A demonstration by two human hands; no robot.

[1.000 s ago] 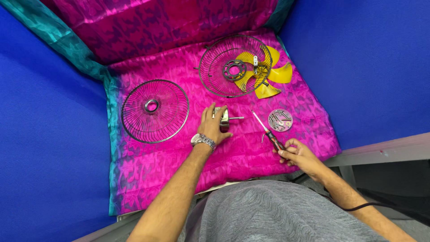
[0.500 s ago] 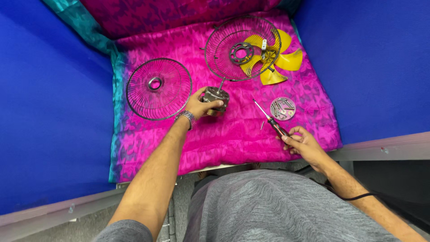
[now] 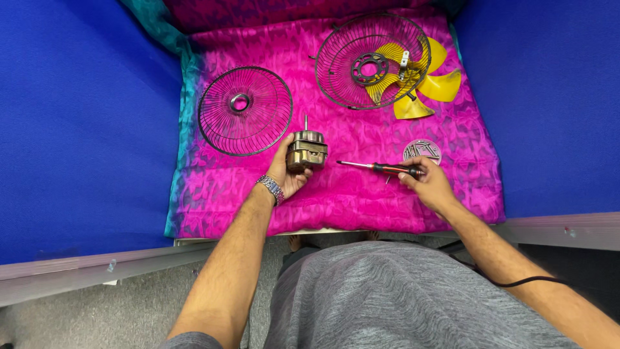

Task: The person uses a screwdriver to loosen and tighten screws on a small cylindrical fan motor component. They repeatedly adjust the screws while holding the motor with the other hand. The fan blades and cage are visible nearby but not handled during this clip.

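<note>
A person's left hand (image 3: 288, 173) grips a brassy metal fan motor (image 3: 306, 150) above a pink patterned cloth (image 3: 361, 194); the right hand (image 3: 431, 183) clasps a screwdriver (image 3: 381, 168).

The palm hides the motor's underside. Two round wire grilles (image 3: 245, 110) (image 3: 372, 61) lie beyond, one partly covering yellow plastic blades (image 3: 434, 85). A small dish (image 3: 422, 150) holds contents too small to identify.

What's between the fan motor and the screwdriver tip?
Only bare pink cloth, in the head view, separates the motor from the screwdriver.
</note>
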